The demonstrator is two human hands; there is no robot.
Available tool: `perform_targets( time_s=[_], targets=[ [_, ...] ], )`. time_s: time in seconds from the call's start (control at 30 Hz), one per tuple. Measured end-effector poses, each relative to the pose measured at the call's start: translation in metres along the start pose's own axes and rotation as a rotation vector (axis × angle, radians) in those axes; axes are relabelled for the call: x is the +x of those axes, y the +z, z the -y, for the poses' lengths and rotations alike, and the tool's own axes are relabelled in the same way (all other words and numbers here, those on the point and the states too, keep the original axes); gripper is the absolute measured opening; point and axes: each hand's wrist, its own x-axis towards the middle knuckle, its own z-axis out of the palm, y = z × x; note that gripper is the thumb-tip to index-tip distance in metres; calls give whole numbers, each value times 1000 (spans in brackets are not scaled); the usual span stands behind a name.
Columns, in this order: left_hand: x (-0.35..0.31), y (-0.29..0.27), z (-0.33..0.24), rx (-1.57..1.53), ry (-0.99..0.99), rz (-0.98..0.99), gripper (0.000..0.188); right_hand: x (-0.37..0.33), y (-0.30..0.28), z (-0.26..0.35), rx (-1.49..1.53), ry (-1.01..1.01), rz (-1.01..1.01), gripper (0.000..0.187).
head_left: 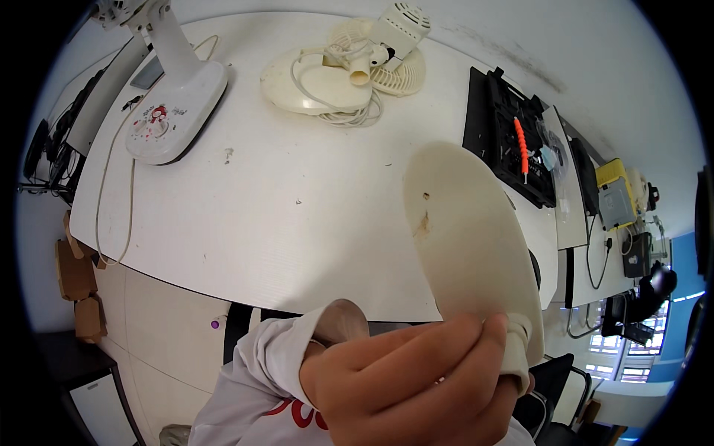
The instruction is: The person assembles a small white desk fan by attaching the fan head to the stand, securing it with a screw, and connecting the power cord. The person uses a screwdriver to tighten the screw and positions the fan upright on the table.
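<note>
My left hand [416,379] comes in from the lower left in a white sleeve. Its fingers are closed in a pinch at the collar [515,346] of a cream fan base [472,223]. This long oval plastic piece stands tilted up off the table, its rounded end pointing away from me. Near its left edge are a small dark hole and a brownish stain. A sliver of skin shows past the collar on the right; my right hand is otherwise hidden, and its grip is not visible.
Across the white table [297,245] lie a cream fan motor housing [398,33], a grille [401,78] and another oval base [286,85] with coiled cord. A white fan stand [178,111] is at the left. An open black toolbox [509,126] holding an orange-handled tool [521,145] is right.
</note>
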Motion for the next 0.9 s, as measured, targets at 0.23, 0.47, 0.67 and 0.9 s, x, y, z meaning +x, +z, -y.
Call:
perform_targets(
  time_s=[0.23, 0.47, 0.67, 0.9],
  targets=[
    [0, 4, -5, 34, -51, -86, 23, -13, -25, -5, -219, -33, -152, 40],
    [-1, -3, -1, 2, 23, 38, 23, -6, -5, -11, 37, -262, -105, 36],
    [-4, 3, -13, 14, -19, 39, 22, -6, -29, -9, -138, -31, -83, 36],
    [4, -4, -23, -85, -297, 157, 14, -6, 0, 0, -57, -19, -114, 37]
  ],
)
